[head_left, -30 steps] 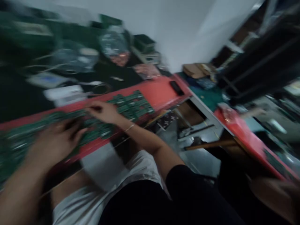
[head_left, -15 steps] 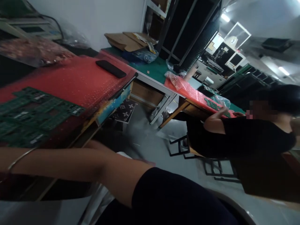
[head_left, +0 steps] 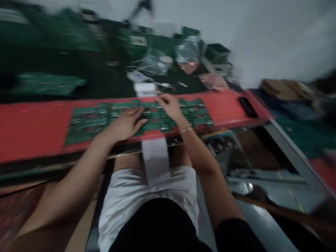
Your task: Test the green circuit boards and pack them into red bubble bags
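Green circuit boards (head_left: 88, 122) lie in a row on the red bubble-wrap sheet (head_left: 34, 127) along the table's front. My left hand (head_left: 127, 124) rests on the boards near the middle, fingers spread apart. My right hand (head_left: 169, 106) is over the boards' back edge, thumb and forefinger brought close together beside a white roll (head_left: 145, 87); blur hides whether anything is between them. A white paper strip (head_left: 156, 161) hangs over the front edge between my legs.
Behind the boards are cables, a white device (head_left: 137, 76), a silvery bag (head_left: 188, 52) and a bag of pinkish parts (head_left: 214, 81). A black elongated object (head_left: 247, 107) lies at the right. More boards (head_left: 49, 84) are at the back left.
The view has swung left and down, from the room and the other person to the table. Both my hands now show over the boards.
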The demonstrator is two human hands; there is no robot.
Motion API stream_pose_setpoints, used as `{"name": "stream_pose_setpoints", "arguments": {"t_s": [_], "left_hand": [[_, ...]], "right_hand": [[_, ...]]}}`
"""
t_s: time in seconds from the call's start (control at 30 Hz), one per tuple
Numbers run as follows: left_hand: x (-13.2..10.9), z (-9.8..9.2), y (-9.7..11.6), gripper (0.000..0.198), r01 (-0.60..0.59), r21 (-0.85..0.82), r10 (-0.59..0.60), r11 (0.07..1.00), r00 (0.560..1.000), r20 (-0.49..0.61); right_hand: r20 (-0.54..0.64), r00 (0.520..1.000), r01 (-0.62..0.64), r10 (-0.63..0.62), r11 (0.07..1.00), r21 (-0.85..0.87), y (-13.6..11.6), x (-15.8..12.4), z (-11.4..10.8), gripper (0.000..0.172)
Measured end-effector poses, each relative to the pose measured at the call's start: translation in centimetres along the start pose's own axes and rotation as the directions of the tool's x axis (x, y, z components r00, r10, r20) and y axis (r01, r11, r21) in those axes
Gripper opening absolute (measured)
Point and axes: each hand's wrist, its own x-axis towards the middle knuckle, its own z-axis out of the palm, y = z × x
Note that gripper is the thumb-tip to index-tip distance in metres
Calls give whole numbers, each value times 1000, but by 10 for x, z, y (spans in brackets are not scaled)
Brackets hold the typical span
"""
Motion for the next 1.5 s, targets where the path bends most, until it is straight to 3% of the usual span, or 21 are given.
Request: {"name": "stream_pose_setpoints", "arguments": {"t_s": [0.03,0.1,0.3,0.5,0.67,0.77,0.87,1.07,1.3,1.5], "left_hand": [[-20,-6,-16,61,17,37,-18,999,1000,24],[-50,-9,-28,64,11,89,-14,996,999,39],[-90,11,-10,62,30,137,-18,990,996,-86],[-97,16,-8,54,-4,117,26,993,982,-188],[-110,21,14,33,-120,-10,110,993,942,-317],[-113,37,32,19,-175,-119,120,977,920,-373],[-107,60,46,16,-216,-202,137,955,929,-344],[-92,91,56,18,-174,-174,91,969,910,-404],[-94,93,58,21,-127,-209,38,970,922,-385],[-96,92,65,20,-127,-188,39,974,911,-411]], "right_hand": [[4,1000,7,-8,999,53,-1,11,19,27],[-13,1000,-15,17,988,155,2,24,37,33],[188,977,-163,102,925,344,7,41,48,47],[318,943,-239,95,860,451,5,63,77,42],[391,908,-318,149,853,414,11,76,83,37],[378,914,-304,149,869,390,16,80,87,34],[392,910,-301,131,860,412,20,82,91,37],[337,937,-236,88,872,429,25,79,95,44],[336,936,-246,102,875,417,23,71,94,45],[304,952,-87,-23,934,346,19,67,100,45]]}}
